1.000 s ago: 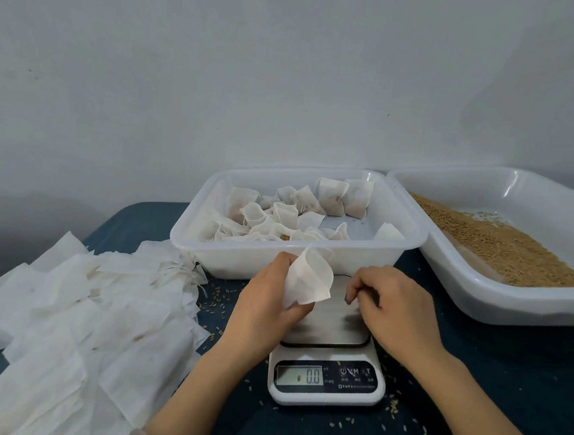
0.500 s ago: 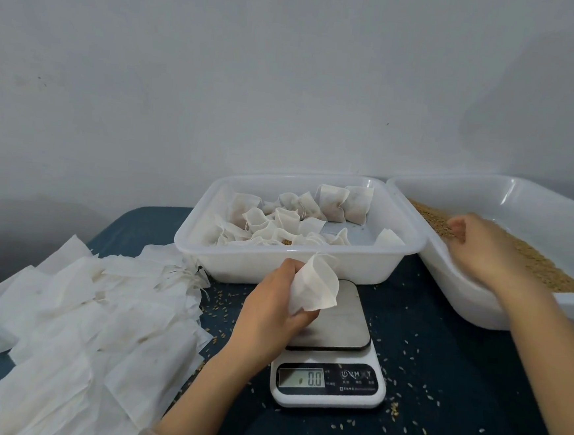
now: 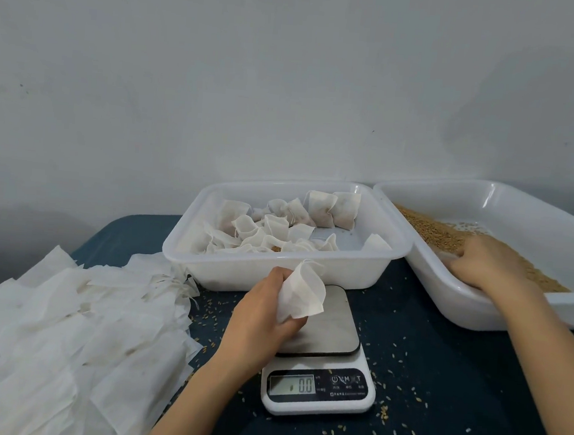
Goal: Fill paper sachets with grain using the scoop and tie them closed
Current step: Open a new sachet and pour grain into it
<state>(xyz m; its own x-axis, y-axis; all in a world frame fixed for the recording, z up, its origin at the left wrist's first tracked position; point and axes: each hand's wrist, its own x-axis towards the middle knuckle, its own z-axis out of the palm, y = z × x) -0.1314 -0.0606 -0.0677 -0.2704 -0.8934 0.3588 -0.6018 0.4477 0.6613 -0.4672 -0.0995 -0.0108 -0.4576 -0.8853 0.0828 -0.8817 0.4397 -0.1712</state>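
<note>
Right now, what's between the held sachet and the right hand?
Head view: the sachet tray's corner, a strip of cloth, then the grain tray's wall.

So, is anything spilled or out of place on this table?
Yes. Loose brown grains lie scattered over the dark blue table cover, around the white digital kitchen scale and beside the pile of flat white paper sachets. Nothing else stands out.

Left grip [image 3: 264, 315] pinched a sachet [image 3: 303, 296] over the scale [image 3: 318, 408]; right grip [image 3: 491, 264] lay in grain [image 3: 432, 228] at three o'clock.
</note>
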